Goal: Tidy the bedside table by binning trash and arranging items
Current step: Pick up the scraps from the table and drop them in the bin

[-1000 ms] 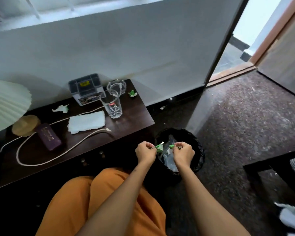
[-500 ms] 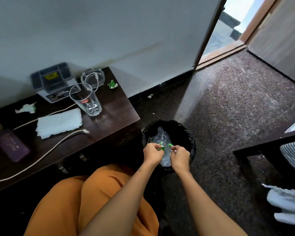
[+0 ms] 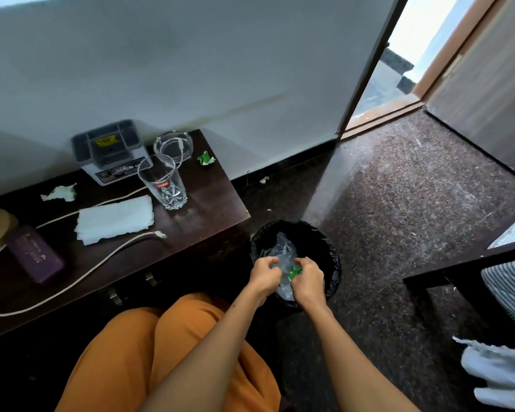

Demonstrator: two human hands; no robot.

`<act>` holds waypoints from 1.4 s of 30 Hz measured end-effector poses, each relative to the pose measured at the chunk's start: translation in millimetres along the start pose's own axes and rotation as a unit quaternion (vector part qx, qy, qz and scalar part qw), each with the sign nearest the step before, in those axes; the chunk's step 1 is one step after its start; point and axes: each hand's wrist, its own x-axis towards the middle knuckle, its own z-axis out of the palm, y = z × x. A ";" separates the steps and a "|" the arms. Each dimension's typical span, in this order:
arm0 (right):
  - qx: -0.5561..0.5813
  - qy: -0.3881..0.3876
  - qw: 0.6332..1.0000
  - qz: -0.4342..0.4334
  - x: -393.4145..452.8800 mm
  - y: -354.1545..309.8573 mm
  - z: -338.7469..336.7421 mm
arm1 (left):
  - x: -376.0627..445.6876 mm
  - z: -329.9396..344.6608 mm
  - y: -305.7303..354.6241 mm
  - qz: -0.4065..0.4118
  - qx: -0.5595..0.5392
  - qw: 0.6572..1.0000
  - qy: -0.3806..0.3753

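Both my hands hover over the black-lined bin (image 3: 329, 248) on the floor by the bedside table (image 3: 217, 200). My right hand (image 3: 308, 282) pinches a small green wrapper (image 3: 295, 272) just above the clear plastic (image 3: 283, 248) lying in the bin. My left hand (image 3: 263, 273) is curled close beside it; its fingertips are turned away from me. On the table lie another green wrapper (image 3: 205, 158), a crumpled white-green scrap (image 3: 59, 193) and a white tissue (image 3: 115, 218).
The table also holds a drinking glass (image 3: 162, 185), a glass ashtray (image 3: 173, 145), a grey box (image 3: 112, 150), a purple case (image 3: 35, 254) and a cream cable (image 3: 101, 263). Dark furniture (image 3: 446, 278) with striped fabric stands right. A paper scrap (image 3: 263, 180) lies by the wall.
My hands have come closer together and sunk lower into the bin's mouth. The green bits held apart in both hands now show as one piece at my right fingertips.
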 end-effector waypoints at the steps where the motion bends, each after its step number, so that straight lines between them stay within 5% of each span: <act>1: 0.001 0.003 1.000 -0.008 -3.2 -6.4 -0.4 | -4.4 -5.7 0.3 0.004 -0.007 1.000 0.011; 10: 0.023 0.028 0.994 -0.105 -37.5 -85.6 7.1 | -40.9 -91.2 4.5 0.048 -0.094 0.979 0.175; 24: 0.064 0.025 0.958 -0.279 -119.6 -230.0 59.0 | -122.3 -255.9 -32.4 0.124 -0.162 0.889 0.410; 42: 0.051 0.134 0.946 -0.290 -104.7 -287.2 65.3 | -106.7 -331.5 -23.5 0.119 -0.105 0.900 0.405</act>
